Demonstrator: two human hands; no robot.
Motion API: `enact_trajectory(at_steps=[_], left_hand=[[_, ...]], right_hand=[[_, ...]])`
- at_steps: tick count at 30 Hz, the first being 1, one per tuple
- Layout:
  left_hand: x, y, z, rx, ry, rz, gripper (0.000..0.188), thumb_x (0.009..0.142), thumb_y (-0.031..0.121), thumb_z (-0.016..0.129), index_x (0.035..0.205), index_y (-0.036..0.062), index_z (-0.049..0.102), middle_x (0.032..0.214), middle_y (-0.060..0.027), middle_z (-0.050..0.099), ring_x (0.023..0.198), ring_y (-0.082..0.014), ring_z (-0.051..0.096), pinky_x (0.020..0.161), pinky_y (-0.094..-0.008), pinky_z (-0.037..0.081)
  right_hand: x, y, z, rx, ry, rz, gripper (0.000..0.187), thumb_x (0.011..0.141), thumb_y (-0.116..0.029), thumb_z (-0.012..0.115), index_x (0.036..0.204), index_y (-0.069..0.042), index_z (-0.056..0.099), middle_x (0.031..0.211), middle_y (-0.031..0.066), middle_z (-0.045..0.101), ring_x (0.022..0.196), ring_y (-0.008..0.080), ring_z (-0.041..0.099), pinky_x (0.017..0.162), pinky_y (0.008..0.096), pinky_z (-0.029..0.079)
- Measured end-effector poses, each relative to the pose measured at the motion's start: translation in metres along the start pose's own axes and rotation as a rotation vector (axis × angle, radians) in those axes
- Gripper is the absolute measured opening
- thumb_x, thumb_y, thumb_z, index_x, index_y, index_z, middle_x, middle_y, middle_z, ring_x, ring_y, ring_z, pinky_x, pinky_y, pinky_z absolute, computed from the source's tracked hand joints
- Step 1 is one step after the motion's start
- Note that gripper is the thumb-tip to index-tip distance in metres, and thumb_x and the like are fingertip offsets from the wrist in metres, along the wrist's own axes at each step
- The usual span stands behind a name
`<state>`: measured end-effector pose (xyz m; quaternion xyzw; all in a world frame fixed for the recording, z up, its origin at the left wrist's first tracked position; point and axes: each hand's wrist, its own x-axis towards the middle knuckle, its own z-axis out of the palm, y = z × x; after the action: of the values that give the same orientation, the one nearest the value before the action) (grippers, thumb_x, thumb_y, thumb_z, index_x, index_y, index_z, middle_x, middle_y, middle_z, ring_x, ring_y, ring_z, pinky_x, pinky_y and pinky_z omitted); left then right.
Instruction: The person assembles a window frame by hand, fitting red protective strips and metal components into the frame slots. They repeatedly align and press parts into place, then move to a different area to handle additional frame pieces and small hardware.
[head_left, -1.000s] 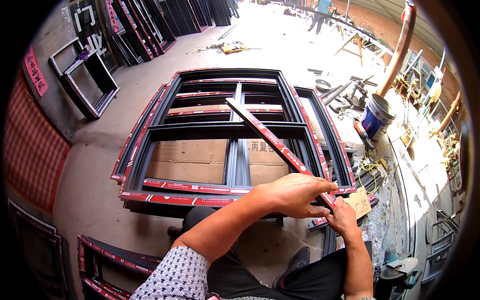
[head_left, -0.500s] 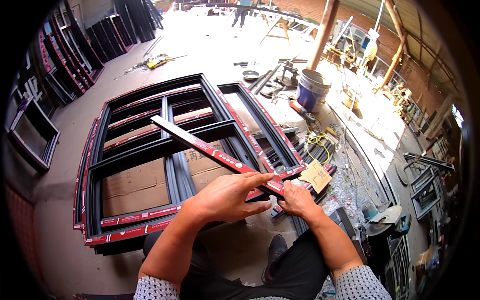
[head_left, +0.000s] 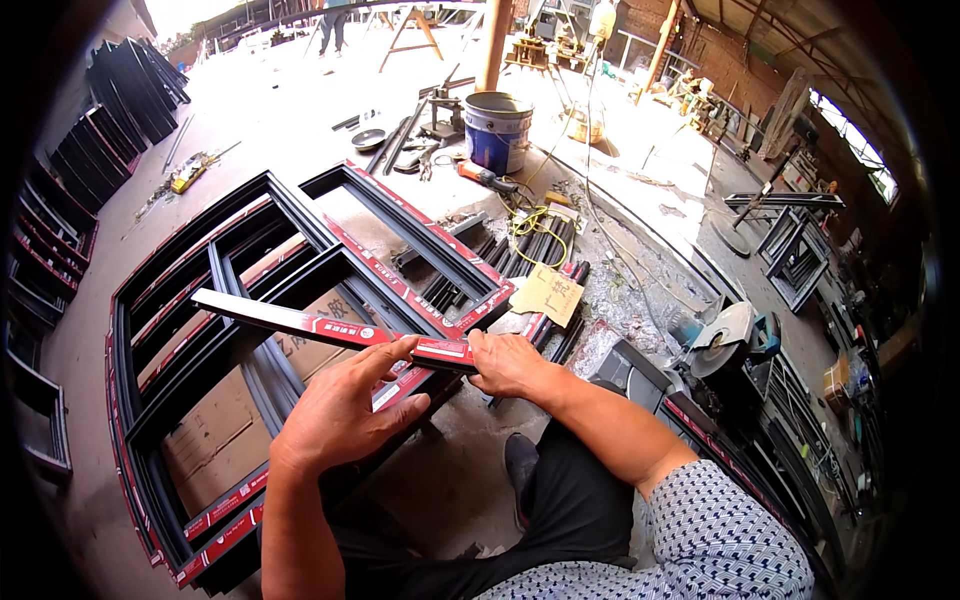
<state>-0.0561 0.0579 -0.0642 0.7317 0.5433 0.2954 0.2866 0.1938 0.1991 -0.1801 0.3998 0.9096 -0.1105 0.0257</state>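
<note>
A long dark metal profile bar point(head_left: 335, 331), covered in red protective film with a pale shiny far end, slants across the stacked window frames. My right hand point(head_left: 508, 365) is closed round its near right end. Just below the bar, my left hand point(head_left: 345, 402) is open, thumb spread away from the fingers; its fingertips reach the bar's lower edge, and I cannot tell if they press on it. Beneath lie black window frames point(head_left: 355, 247) edged with red film, piled on each other. Brown cardboard point(head_left: 215, 440) shows through their openings.
A blue-and-white bucket point(head_left: 497, 135) stands beyond the frames, near an orange-and-grey power tool point(head_left: 485, 177). Cut profiles point(head_left: 540, 250) and a cardboard scrap point(head_left: 548, 294) lie right of the frames. A disc saw point(head_left: 722, 345) sits at the right. More frames lean along the left wall.
My view has swung to the right, so the frames appear further left. The bar lies flatter across the view, its near end still in my right hand; my left hand stays beside it, open.
</note>
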Motion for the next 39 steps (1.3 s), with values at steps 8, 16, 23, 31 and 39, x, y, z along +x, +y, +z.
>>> enact_trajectory(at_steps=[8,16,23,31,39], left_hand=[[0.001,-0.002,0.001,0.007,0.011,-0.034,0.069,0.092,0.031,0.082,0.151,0.0039,0.058,0.14,-0.0218,0.068,0.113,-0.0353,0.073,0.096,-0.0418,0.059],[0.004,-0.002,0.006,-0.001,0.007,-0.066,0.069,0.092,0.029,0.083,0.152,0.0043,0.058,0.136,-0.0205,0.07,0.114,-0.0338,0.073,0.094,-0.0412,0.059],[0.005,-0.007,0.008,0.035,-0.006,-0.057,0.068,0.093,0.03,0.082,0.153,0.0072,0.058,0.138,-0.0187,0.07,0.111,-0.0309,0.073,0.095,-0.0411,0.059],[0.006,-0.012,0.009,-0.009,-0.028,-0.096,0.069,0.095,0.033,0.081,0.156,0.0109,0.057,0.141,-0.0161,0.069,0.113,-0.0284,0.072,0.097,-0.0418,0.059],[0.008,-0.007,0.007,-0.016,-0.038,-0.145,0.073,0.092,0.036,0.082,0.157,0.013,0.057,0.138,-0.0163,0.069,0.113,-0.0283,0.072,0.097,-0.0443,0.059]], right_hand=[[0.003,-0.001,0.001,-0.001,-0.019,0.016,0.055,0.089,-0.033,0.079,0.116,0.007,0.054,0.108,0.0272,0.074,0.106,0.0451,0.072,0.091,0.0538,0.058],[0.002,0.005,0.007,-0.027,0.023,-0.016,0.058,0.089,-0.034,0.078,0.12,0.009,0.054,0.105,0.0265,0.075,0.102,0.0441,0.074,0.09,0.0521,0.058],[0.002,0.005,0.009,-0.002,0.059,-0.032,0.054,0.088,-0.033,0.081,0.111,0.005,0.052,0.1,0.0267,0.073,0.094,0.0466,0.073,0.082,0.054,0.059],[0.004,0.005,0.008,0.018,0.037,-0.03,0.052,0.089,-0.032,0.078,0.113,0.006,0.052,0.101,0.0265,0.073,0.097,0.0464,0.073,0.083,0.0545,0.059],[0.007,0.006,0.011,-0.007,0.077,-0.049,0.054,0.085,-0.029,0.077,0.115,0.012,0.058,0.098,0.0265,0.076,0.093,0.0436,0.077,0.082,0.0506,0.062]])
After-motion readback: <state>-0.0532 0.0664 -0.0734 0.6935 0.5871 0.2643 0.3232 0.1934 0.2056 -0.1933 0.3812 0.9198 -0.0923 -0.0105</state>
